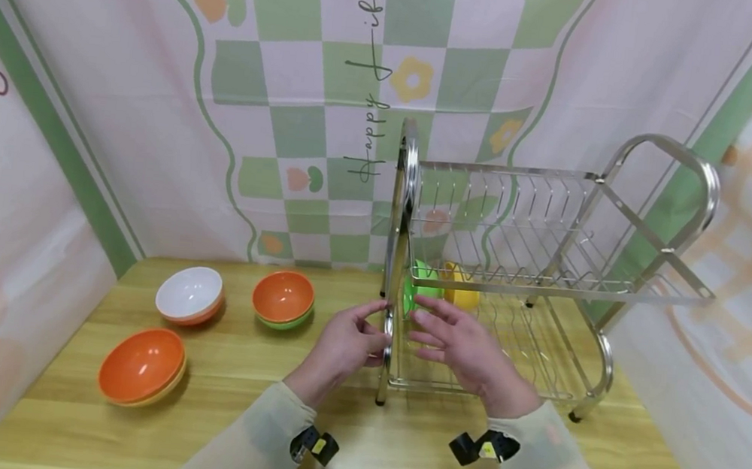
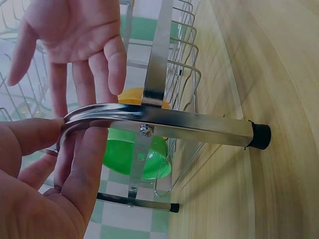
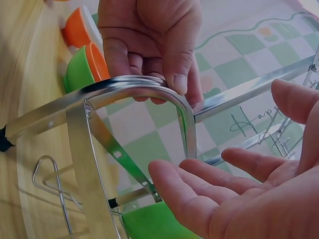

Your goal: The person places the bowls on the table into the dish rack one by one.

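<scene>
A silver two-tier dish rack (image 1: 547, 290) stands on the table. My left hand (image 1: 346, 345) pinches the curved front post of its left side frame between thumb and fingers, as the left wrist view shows up close. My right hand (image 1: 463, 345) is held just right of that post, in front of the lower tier. Its fingers (image 3: 192, 191) are spread and relaxed, palm turned toward the post, holding nothing. On the lower tier behind the hands, a green bowl (image 2: 124, 157) sits near the left side frame, partly hidden by it. Beside that bowl is a yellow one (image 1: 463, 298).
Left of the rack stand three small stacks: an orange bowl (image 1: 284, 297) in a green one, a white bowl (image 1: 190, 294) in an orange one, and a larger orange bowl (image 1: 142, 367) in a yellowish one. A patterned curtain (image 1: 351, 73) hangs behind the wooden table (image 1: 228, 432).
</scene>
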The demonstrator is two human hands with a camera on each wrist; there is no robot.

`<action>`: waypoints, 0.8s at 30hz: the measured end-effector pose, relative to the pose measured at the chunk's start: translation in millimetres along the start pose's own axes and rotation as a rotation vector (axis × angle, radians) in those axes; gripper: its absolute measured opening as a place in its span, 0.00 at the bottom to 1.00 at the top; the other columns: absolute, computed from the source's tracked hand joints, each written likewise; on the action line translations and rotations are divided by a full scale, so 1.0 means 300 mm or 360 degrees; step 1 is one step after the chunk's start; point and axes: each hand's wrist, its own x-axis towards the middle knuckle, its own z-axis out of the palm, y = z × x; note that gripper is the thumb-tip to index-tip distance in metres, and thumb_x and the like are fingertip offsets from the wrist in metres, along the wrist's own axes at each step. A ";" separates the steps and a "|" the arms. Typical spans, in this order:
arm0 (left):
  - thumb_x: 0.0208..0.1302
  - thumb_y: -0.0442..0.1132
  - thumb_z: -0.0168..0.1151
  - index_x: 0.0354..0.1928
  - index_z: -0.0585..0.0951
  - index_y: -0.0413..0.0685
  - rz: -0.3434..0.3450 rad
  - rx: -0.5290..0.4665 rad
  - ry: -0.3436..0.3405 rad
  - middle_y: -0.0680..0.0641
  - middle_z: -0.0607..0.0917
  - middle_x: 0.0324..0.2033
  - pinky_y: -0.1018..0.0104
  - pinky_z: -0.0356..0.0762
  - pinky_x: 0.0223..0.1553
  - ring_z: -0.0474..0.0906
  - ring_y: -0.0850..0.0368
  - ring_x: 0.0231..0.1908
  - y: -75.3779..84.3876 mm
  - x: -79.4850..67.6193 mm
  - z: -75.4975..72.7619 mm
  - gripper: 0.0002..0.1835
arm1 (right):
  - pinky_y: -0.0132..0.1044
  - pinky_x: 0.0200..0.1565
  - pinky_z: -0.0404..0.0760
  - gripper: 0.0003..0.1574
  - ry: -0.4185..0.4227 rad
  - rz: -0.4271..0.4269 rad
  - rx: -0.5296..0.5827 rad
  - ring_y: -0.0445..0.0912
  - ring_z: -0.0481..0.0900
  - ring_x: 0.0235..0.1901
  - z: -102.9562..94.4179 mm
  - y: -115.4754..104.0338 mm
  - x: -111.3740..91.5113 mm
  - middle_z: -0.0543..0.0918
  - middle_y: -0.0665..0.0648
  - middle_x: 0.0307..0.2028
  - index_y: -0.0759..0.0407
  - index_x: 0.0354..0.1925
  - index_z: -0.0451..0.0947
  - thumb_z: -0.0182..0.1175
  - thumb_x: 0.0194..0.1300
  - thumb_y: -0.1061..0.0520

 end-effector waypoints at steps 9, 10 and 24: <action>0.59 0.28 0.69 0.66 0.77 0.63 0.0034 0.0022 0.0025 0.42 0.80 0.35 0.61 0.86 0.35 0.82 0.50 0.31 -0.005 -0.013 -0.003 0.34 | 0.56 0.59 0.74 0.44 -0.0010 0.0023 0.0065 0.68 0.69 0.62 0.014 0.002 0.006 0.67 0.69 0.68 0.59 0.75 0.57 0.60 0.71 0.44; 0.60 0.29 0.69 0.66 0.77 0.62 0.0040 0.0011 0.0017 0.42 0.80 0.35 0.61 0.86 0.35 0.83 0.50 0.31 -0.008 -0.015 -0.006 0.32 | 0.56 0.59 0.74 0.44 -0.0011 0.0022 0.0078 0.68 0.70 0.62 0.016 0.002 0.006 0.67 0.69 0.68 0.59 0.75 0.57 0.60 0.71 0.44; 0.79 0.62 0.29 0.68 0.70 0.41 0.0147 0.0086 0.0064 0.41 0.81 0.46 0.55 0.83 0.44 0.80 0.47 0.43 -0.023 -0.080 -0.114 0.37 | 0.55 0.58 0.75 0.42 -0.0080 -0.0006 0.0077 0.66 0.71 0.62 0.033 0.016 0.020 0.63 0.67 0.71 0.57 0.77 0.54 0.56 0.74 0.44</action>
